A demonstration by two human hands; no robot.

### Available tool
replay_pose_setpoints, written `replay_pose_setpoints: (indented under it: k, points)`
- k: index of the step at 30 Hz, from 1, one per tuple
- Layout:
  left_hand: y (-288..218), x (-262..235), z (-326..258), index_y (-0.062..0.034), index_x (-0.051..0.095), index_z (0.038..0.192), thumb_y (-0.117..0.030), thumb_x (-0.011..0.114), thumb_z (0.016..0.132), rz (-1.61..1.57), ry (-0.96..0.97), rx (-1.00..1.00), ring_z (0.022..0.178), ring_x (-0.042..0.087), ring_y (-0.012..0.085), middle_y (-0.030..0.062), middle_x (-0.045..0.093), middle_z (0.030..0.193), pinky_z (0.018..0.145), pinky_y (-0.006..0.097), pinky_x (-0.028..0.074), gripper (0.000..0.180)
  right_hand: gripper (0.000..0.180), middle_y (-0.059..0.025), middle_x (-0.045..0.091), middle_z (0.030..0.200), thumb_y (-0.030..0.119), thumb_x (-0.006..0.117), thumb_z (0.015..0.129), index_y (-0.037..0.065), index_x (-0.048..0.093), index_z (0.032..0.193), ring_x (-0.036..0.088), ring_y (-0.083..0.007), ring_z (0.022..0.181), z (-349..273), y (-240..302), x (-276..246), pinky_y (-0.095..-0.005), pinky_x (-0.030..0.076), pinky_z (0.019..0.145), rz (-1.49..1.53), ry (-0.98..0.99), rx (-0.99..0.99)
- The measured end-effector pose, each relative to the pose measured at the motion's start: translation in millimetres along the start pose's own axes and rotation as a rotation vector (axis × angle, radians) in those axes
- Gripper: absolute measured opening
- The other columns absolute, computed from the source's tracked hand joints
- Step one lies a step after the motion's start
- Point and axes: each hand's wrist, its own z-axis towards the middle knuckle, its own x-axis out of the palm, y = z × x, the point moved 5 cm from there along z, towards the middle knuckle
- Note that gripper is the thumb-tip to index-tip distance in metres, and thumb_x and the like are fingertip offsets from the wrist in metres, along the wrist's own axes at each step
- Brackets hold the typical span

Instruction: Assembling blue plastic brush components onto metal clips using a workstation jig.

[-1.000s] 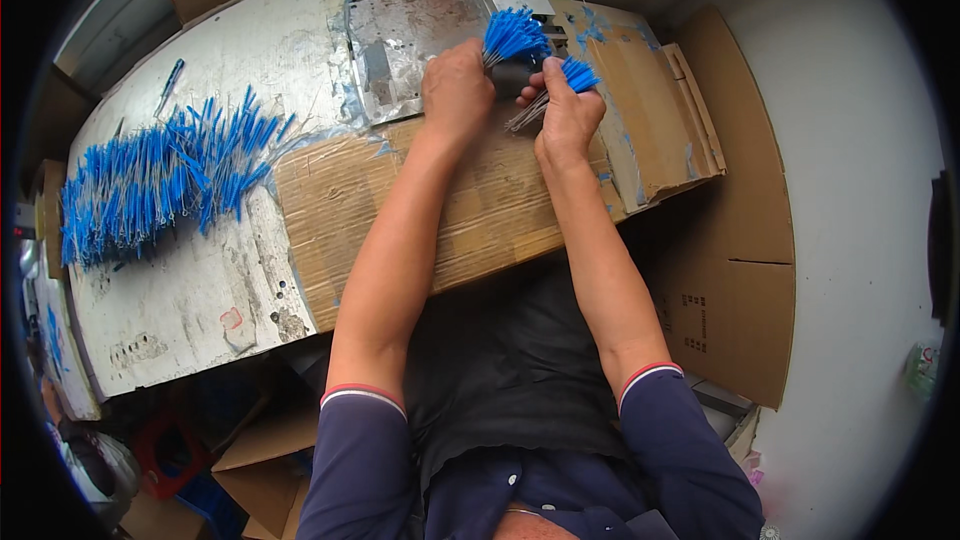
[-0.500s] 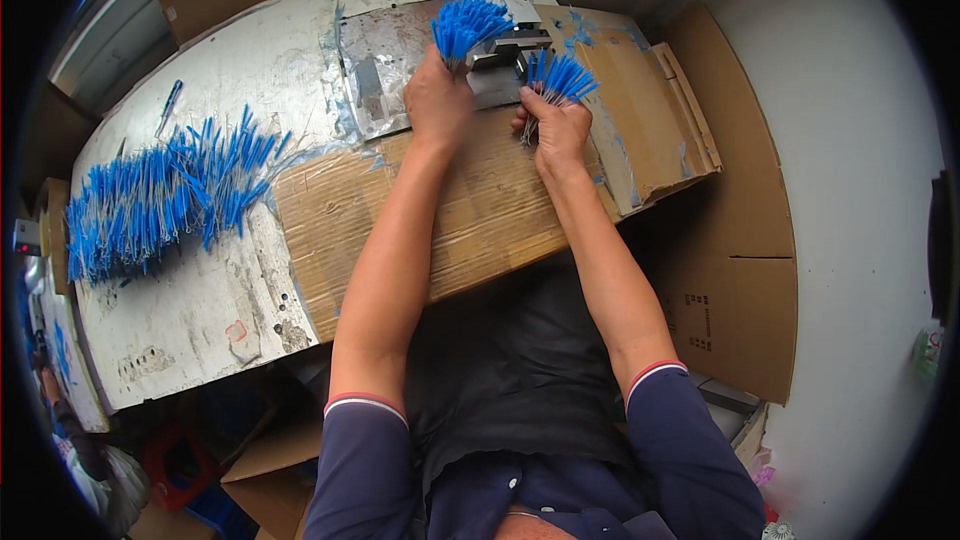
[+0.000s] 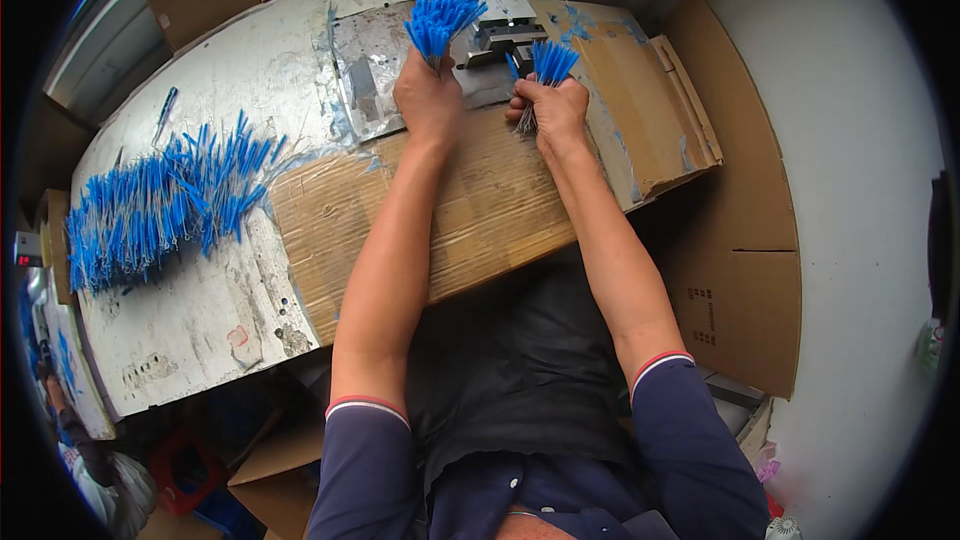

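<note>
I'd keep my left hand fisted round its fanned bunch of blue-tipped thin wires while my right hand, pinching the 2nd smaller blue-tipped bunch, feeds tips squarely toward the small grey metal press.

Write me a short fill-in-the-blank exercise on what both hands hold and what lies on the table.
1. The left hand grips a bundle of thin pieces with ____ tips.
2. The smaller bundle is in the ____ hand.
3. Both forearms rest over a sheet of ____.
4. The loose heap lies to the person's ____.

Missing words: blue; right; cardboard; left
</note>
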Motion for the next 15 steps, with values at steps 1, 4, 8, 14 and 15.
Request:
replay_pose_setpoints:
  k: [1,4,8,14,15]
  points:
    - [0.1,0.7,-0.1,-0.0072,0.069,0.103,-0.006,0.064,0.095,0.009,0.005,-0.007,0.081,0.074,0.0275,0.0101,0.075,0.085,0.074,0.04,0.055,0.01,0.014,-0.0094,0.064,0.071,-0.008,0.069,0.08,0.001,0.058,0.082,0.065,-0.0176,0.054,1.4,0.5,-0.4,-0.032,0.057,0.043,0.001,-0.033,-0.02]
    - [0.2,2.3,-0.2,-0.0072,0.07,0.103,-0.006,0.064,0.095,0.023,0.011,0.005,0.082,0.074,0.0276,0.01,0.075,0.086,0.075,0.039,0.055,0.01,0.016,-0.0095,0.064,0.071,-0.01,0.068,0.079,0.001,0.057,0.082,0.065,-0.0183,0.053,6.9,-0.5,1.6,-0.0325,0.057,0.042,-0.014,-0.059,-0.019]
    - [2.2,2.4,0.3,-0.0074,0.07,0.104,-0.006,0.065,0.094,0.068,0.02,-0.003,0.084,0.074,0.028,0.01,0.076,0.088,0.076,0.04,0.055,0.01,0.017,-0.0097,0.064,0.071,-0.01,0.069,0.079,0.001,0.057,0.083,0.065,-0.0184,0.053,8.3,-2.3,3.8,-0.0323,0.057,0.042,-0.024,-0.07,-0.028]
    - [-1.4,-1.7,-0.5,-0.0087,0.07,0.106,-0.009,0.067,0.095,0.038,-0.01,-0.02,0.089,0.074,0.0323,0.0116,0.077,0.094,0.077,0.043,0.054,0.011,0.017,-0.0096,0.064,0.071,-0.01,0.069,0.08,0.001,0.057,0.083,0.065,-0.0185,0.053,4.0,-0.9,4.8,-0.0321,0.057,0.042,0.017,-0.085,-0.057]
    - [-2.6,-2.2,-1.0,-0.0089,0.07,0.107,-0.011,0.067,0.095,0.056,-0.019,-0.01,0.089,0.074,0.0344,0.0131,0.076,0.093,0.077,0.044,0.054,0.012,0.017,-0.0098,0.064,0.071,-0.01,0.069,0.08,0.001,0.057,0.083,0.065,-0.0184,0.053,4.7,-1.3,5.1,-0.032,0.057,0.042,0.027,-0.085,-0.048]
